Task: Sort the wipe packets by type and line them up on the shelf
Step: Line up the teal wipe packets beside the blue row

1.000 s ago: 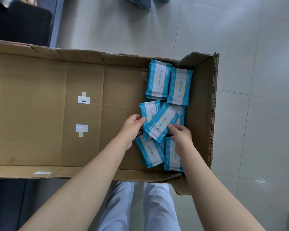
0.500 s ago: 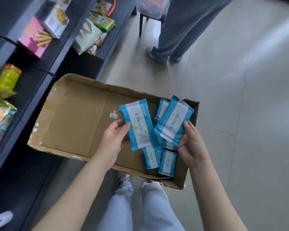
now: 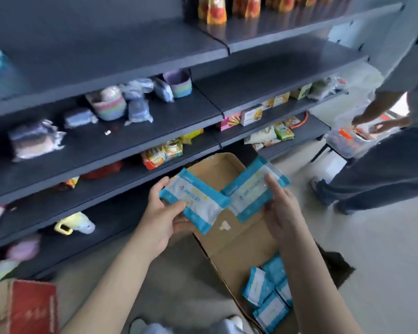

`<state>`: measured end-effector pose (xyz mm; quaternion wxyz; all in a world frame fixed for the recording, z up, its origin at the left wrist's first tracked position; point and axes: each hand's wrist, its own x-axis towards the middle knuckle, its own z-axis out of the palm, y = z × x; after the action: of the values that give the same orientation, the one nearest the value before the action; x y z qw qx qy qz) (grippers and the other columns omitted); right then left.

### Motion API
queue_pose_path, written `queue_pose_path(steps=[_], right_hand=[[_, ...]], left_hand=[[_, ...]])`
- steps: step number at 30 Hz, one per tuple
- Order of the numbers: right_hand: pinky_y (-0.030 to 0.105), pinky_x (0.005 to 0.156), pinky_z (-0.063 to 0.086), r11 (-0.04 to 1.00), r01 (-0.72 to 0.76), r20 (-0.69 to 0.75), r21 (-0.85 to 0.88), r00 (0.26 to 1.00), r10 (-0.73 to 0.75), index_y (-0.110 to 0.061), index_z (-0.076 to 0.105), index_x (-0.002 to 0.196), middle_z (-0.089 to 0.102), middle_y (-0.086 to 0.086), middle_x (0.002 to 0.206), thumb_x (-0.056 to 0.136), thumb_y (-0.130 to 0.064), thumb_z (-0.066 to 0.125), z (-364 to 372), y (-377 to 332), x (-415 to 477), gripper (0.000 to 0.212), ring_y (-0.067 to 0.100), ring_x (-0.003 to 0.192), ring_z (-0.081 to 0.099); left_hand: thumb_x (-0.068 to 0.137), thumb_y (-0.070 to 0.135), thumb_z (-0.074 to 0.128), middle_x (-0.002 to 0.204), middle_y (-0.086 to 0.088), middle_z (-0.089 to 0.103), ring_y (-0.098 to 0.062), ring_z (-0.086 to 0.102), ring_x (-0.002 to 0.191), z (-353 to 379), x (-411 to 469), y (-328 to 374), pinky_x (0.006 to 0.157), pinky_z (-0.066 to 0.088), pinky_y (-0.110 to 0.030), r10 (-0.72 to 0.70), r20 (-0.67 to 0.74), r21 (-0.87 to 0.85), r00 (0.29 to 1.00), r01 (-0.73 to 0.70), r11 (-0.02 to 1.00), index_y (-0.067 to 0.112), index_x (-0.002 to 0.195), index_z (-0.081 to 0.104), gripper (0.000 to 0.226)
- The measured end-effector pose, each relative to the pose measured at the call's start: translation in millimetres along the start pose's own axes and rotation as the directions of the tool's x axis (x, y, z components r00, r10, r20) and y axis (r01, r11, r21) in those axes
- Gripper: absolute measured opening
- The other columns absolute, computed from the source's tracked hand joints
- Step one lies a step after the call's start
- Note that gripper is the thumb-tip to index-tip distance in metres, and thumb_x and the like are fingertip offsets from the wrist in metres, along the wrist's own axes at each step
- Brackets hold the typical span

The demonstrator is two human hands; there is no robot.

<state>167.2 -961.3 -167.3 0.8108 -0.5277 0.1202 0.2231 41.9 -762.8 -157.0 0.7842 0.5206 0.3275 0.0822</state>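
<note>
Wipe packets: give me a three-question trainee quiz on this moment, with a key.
1. True or false: the left grip holds one wipe packet and the right grip holds a second wipe packet.
2. Pick one. The spare packets lie: A, loose on the floor tiles; B, in the cardboard box; C, on a chair.
3. Short answer: has either held packet been set down on the shelving yet?

Key: 1 true. 2 B. 3 no, both are held above the box.
</note>
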Motion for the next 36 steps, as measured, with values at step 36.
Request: queue_pose_path(steps=[36], right_hand=[[0.032,0.088,0.057,0.904,0.370,0.449,-0.213,0.859,-0.245,-0.023,0.059,0.105,0.071,-0.003,0.110,0.097,-0.017,0.062,611,138,71,0.010,0.008,0.096,0.071]], left_hand=[[0.092,0.007,0.065,0.109,0.007,0.069,-0.010,0.067,0.097,-485,138,312,0.074,0.055,-0.024,0.448,-0.481,0.298,0.754,-0.340,0.892,0.024,0.105,0.060,0.022]])
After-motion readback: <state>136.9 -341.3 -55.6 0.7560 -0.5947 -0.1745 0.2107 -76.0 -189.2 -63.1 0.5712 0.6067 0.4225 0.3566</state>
